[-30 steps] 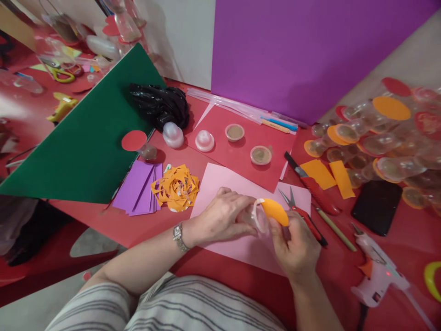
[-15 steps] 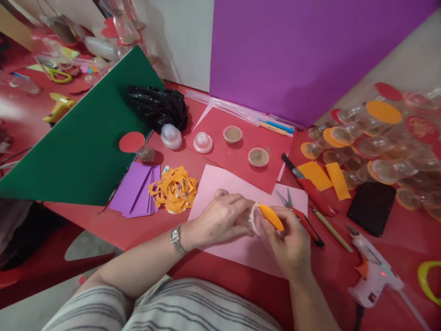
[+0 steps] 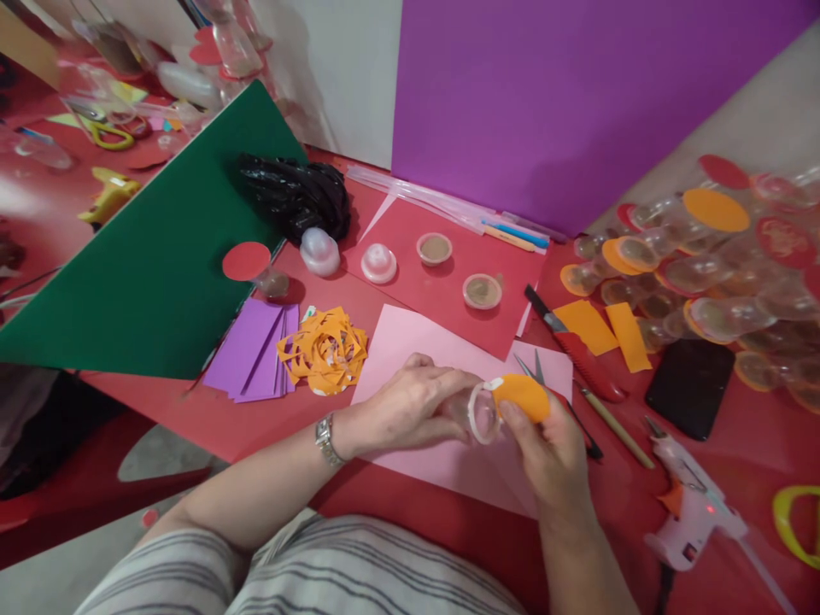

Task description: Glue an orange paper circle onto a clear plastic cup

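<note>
In the head view my left hand (image 3: 416,406) is closed around a small clear plastic cup (image 3: 482,413), its rim turned to the right. My right hand (image 3: 551,448) pinches an orange paper disc (image 3: 524,398) between thumb and fingers. A small white patch shows on the disc's left edge, close to the cup's rim; whether the two touch I cannot tell. Both hands are above a pink sheet (image 3: 401,350). Beyond it, two cups filled with something brown (image 3: 434,248) and a domed clear cup (image 3: 378,264) rest on a red sheet (image 3: 410,222).
On the right lie pliers (image 3: 538,366), a utility knife (image 3: 544,307), a black phone (image 3: 690,389) and a glue gun (image 3: 692,504) with a lit red light. Clear cup assemblies (image 3: 717,273) are stacked behind. Orange scraps (image 3: 330,350), purple strips (image 3: 253,354) and a green board (image 3: 160,248) are left.
The orange disc has swung away from the cup's mouth to the right, and its flat face now shows. My right hand has shifted slightly right; my left hand stays nearly still.
</note>
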